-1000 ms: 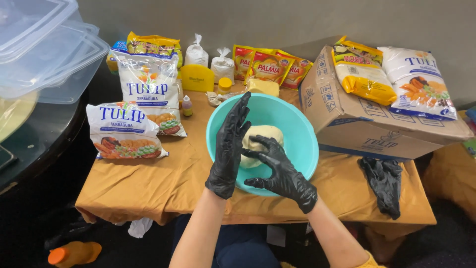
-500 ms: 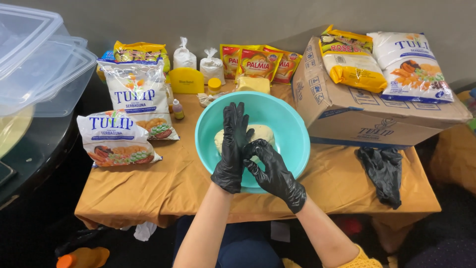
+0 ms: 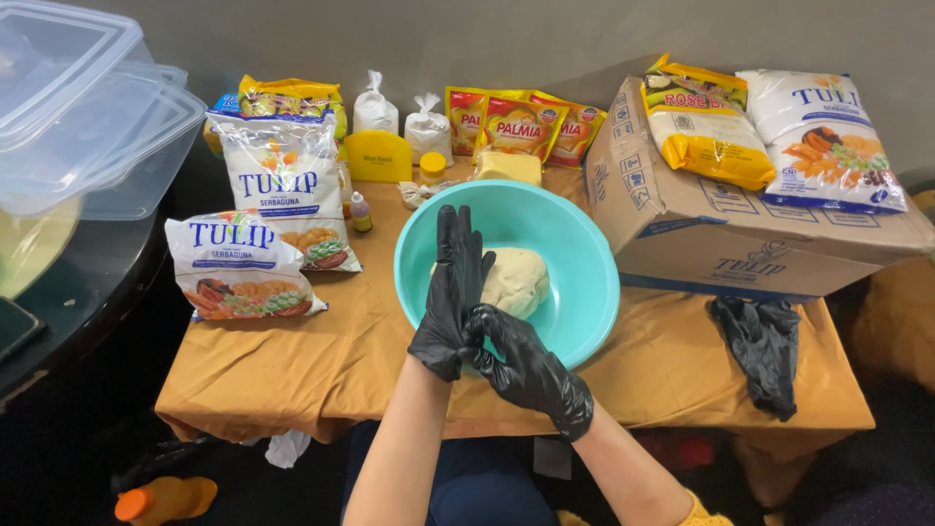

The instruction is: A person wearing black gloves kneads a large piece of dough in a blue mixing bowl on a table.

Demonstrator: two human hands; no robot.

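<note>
Honestly, looks like a glove-fixing pause in the middle of kneading (just a guess from the pose).

Far left: stack of clear plastic tubs on a dark side table, overhanging toward the tabletop. Down on the floor, an orange bottle, well out of the way.

Next over: two flour bags, one lying flat and one propped up behind it, with a small dropper bottle just beside the teal bowl. Not much slack on that side.

Middle: left hand in a black glove, flat and wide, fingers straight up over the near rim of the bowl, holding nothing. Right hand, also gloved, grip curled snug around the heel of the left one. Dough sitting untouched as a pale lump on the bowl's floor, just past the fingertips.

Judging by that, going back into the dough calls for letting go of the clasp and lifting both hands over the near rim, a short reach and nothing in the way.

Right: big cardboard box touching or nearly touching the bowl's far-right rim, loaded with more bags, so no sliding the bowl that way. Spare black gloves draped at the tabletop's front edge, apart from the bowl. Best open room: the bare cloth strip in front of the flour bags, plus the near edge itself (bowl close to that edge, so easy on the downward pushes).
</note>
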